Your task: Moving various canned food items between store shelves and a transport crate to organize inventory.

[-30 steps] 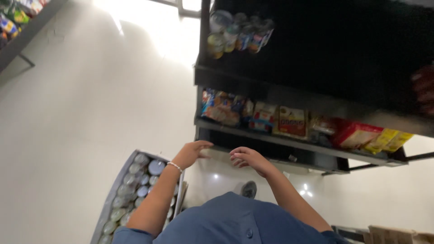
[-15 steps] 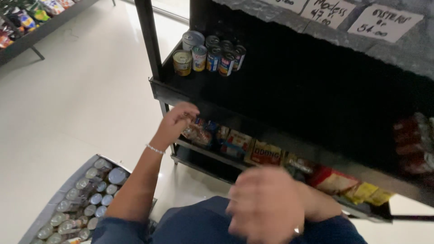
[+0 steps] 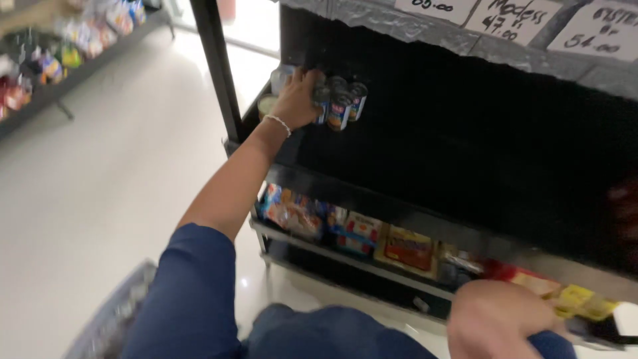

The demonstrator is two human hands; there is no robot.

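Head view. The left hand (image 3: 297, 100) reaches up and far to the upper shelf (image 3: 412, 206) of a dark shelving unit. It rests against the left end of a small group of cans (image 3: 339, 103) standing upright near the shelf's left post (image 3: 216, 73). The fingers (image 3: 307, 78) curl over the top of one can at that end, closed around it; the can itself is mostly hidden behind the hand. A thin bracelet (image 3: 278, 123) sits at the wrist.

Handling, as a judgement: the cans are rigid metal cylinders, probably moderately heavy for their size, with smooth labelled walls that can slip. The firmest hold is around the side wall, thumb opposite the fingers, or over the top rim. The cans stand touching one another, so a sideways pull may tip a neighbour.

The right hand (image 3: 498, 319) is low and near, at the bottom right of the view, strongly blurred. It appears curled, but whether it grips anything cannot be told.

The lower shelf (image 3: 345, 260) carries flat packets (image 3: 405, 246) in a row. Paper price cards (image 3: 505, 16) hang along the top edge. A basket of cans (image 3: 109, 319) sits on the pale floor (image 3: 100, 199) at the near left.
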